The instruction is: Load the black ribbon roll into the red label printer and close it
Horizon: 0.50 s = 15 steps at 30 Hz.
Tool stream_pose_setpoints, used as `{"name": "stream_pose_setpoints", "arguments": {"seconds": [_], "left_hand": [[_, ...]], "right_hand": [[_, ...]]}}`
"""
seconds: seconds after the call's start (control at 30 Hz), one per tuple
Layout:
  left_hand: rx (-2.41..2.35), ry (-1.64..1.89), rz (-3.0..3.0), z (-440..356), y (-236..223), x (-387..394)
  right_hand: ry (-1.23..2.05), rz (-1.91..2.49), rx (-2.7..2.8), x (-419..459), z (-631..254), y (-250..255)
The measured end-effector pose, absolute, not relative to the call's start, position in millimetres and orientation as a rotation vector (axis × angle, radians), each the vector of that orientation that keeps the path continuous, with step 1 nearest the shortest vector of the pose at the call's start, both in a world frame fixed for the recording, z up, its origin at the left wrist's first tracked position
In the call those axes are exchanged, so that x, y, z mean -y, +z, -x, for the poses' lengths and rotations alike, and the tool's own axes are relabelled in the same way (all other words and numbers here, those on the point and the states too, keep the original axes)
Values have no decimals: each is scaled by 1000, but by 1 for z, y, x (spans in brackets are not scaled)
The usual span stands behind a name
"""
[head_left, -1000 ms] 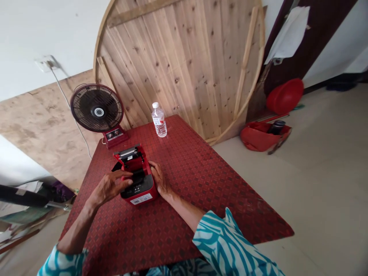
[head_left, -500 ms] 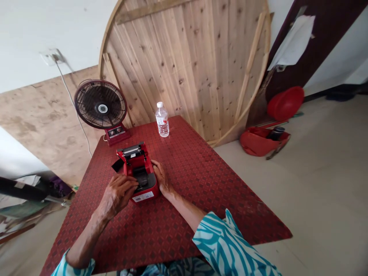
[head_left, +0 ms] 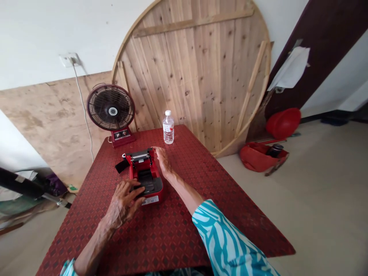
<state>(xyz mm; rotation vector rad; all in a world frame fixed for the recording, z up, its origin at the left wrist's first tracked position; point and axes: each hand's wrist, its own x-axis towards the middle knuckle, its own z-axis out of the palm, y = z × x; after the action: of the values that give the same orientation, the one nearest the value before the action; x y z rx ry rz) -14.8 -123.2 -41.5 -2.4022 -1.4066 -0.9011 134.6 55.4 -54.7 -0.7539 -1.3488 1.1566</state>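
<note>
A small red and black printer (head_left: 156, 184), its lid (head_left: 140, 155) raised, sits on the table before me; its dark inner bay is exposed. My left hand (head_left: 123, 199) lies at the printer's front left corner, fingers stretched and apart, the fingertips touching the black front rim. At the raised lid's right edge is my right hand (head_left: 163, 161), its fingertips curled against the lid; part of that grip is hidden. A white label (head_left: 150, 200) is stuck on the printer's front. Beside its left rear lies a flat black piece (head_left: 122, 166).
Behind the printer stand a water bottle (head_left: 168, 128) and a dark red fan (head_left: 111, 111). The patterned red table (head_left: 207, 214) narrows toward a round wooden board (head_left: 198, 76) leaning on the wall. A red bag (head_left: 254, 158) and basin (head_left: 283, 123) are on the right.
My right hand has moved from the printer's right side up to its raised lid. My left hand has withdrawn from the inner bay to the front rim, fingers spreading. The view has shifted slightly.
</note>
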Motion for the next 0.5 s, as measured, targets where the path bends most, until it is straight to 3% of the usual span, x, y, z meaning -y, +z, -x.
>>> {"name": "stream_pose_setpoints", "arguments": {"seconds": [0.3, 0.5], "left_hand": [[1416, -1028, 2365, 14, -47, 125], [2109, -1664, 2000, 31, -42, 103]], "right_hand": [[1213, 804, 1246, 4, -157, -84], [1338, 769, 1152, 5, -151, -89]]}}
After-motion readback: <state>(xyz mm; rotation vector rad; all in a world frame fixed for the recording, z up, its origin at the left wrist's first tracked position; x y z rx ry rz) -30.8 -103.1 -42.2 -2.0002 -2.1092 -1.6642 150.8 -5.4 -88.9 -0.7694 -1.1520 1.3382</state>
